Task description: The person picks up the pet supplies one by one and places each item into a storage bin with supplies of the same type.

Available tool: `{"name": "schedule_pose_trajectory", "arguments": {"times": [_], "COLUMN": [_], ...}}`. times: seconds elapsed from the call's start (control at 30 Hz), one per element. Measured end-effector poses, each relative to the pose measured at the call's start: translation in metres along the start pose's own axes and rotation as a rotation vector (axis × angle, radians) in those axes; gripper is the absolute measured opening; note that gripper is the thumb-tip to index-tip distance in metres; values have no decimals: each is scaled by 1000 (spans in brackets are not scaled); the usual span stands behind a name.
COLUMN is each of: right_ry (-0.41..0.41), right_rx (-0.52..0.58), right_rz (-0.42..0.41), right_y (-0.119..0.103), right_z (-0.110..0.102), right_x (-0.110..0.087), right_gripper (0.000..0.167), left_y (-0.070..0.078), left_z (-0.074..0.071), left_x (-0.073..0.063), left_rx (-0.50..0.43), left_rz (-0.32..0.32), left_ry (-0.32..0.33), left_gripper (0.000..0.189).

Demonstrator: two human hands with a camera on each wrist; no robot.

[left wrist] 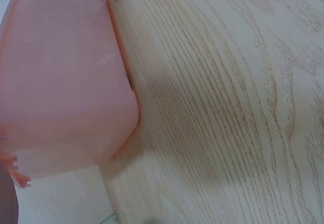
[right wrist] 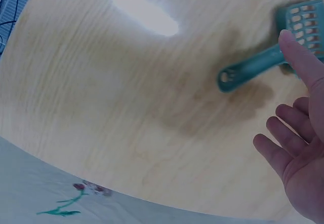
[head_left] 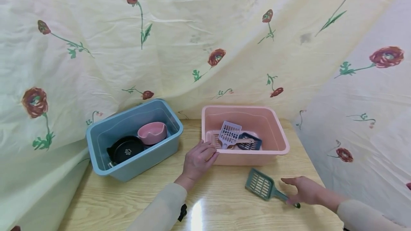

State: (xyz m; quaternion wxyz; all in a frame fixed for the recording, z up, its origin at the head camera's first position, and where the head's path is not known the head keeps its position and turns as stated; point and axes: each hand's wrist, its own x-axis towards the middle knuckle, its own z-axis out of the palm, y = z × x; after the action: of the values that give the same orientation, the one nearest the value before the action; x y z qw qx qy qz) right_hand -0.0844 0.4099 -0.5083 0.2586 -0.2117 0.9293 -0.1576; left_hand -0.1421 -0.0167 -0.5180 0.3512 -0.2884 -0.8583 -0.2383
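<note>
My left hand (head_left: 199,159) holds the near left corner of a pink plastic bin (head_left: 247,158), fingers bent over its rim. Inside that bin lie slotted litter scoops: a lavender one (head_left: 229,133), a navy one (head_left: 253,146) and a pinkish one partly covered. In front of the bin, a green litter scoop (head_left: 260,184) lies on the table, its handle pointing toward the near right. Over that handle hovers my right hand (head_left: 306,190), thumb and fingers spread apart and gripping nothing. The right wrist view shows the scoop's handle (right wrist: 250,72) near the thumb.
To the left stands a blue bin (head_left: 151,158) containing a pink pet bowl (head_left: 152,133) and a black dish with a paw print (head_left: 127,149). Flowered cloth (head_left: 179,45) hangs behind and beside the wooden table (head_left: 224,202). The table edge curves at the right.
</note>
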Motion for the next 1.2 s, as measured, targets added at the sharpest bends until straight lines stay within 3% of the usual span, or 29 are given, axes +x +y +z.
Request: {"name": "schedule_pose_trajectory", "arguments": {"times": [0.2, 0.5, 0.77, 1.2], "right_ry": [-38, 5, 46, 115], "right_rx": [64, 10, -117, -140], "right_rz": [53, 48, -4, -141], "right_y": [9, 11, 5, -3], "right_z": [15, 27, 35, 38], "right_x": [3, 5, 8, 9], "right_gripper": [76, 68, 64, 39], "left_y": [0, 1, 1, 1], "left_z": [0, 0, 0, 0], "left_x": [0, 0, 1, 1], "left_rx": [-4, -8, -6, -14], "left_rz": [-9, -25, -27, -26], "left_ry": [-2, -9, -10, -12], "left_gripper": [16, 17, 17, 13]}}
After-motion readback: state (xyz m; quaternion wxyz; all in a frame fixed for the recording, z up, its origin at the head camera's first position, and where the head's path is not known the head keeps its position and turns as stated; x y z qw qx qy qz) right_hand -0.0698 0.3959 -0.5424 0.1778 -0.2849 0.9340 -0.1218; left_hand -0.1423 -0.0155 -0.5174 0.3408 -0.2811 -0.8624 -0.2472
